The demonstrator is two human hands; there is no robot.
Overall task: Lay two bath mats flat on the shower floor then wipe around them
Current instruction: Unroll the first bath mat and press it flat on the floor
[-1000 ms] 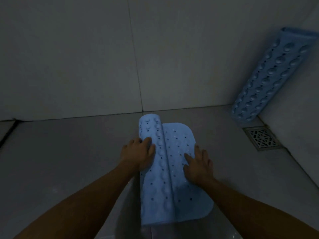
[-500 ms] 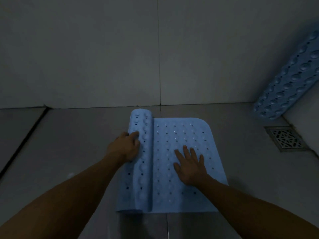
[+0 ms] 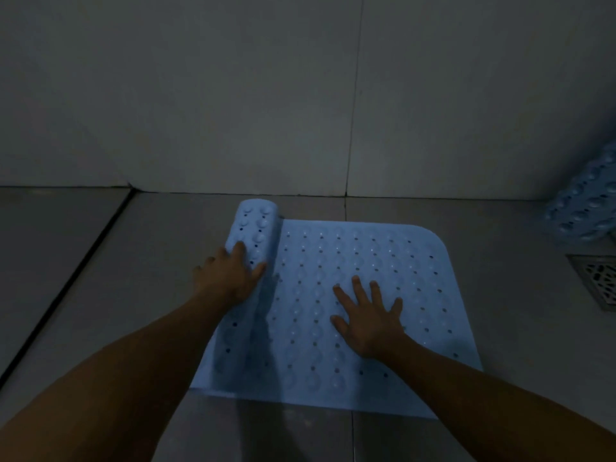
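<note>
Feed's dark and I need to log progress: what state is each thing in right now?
Blue bath mat: mostly flat, left end rolled.
Second bath mat: rolled, by the right wall.
Left hand: on the roll, fingers extended.
Right hand: flat, pressing the mat.
Floor drain: grate in place.

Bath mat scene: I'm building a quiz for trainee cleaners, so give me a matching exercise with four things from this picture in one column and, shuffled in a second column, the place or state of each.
Things:
1. left hand
2. right hand
3. second bath mat
4. floor drain

Places or states:
A. rolled up, at the right edge of the view by the wall
B. spread flat, pressing on the unrolled part of the bath mat
C. metal grate set in the floor, right of the unrolled mat
D. resting on the roll at the mat's left side

Pairs: 1-D, 2-B, 3-A, 4-C
</note>
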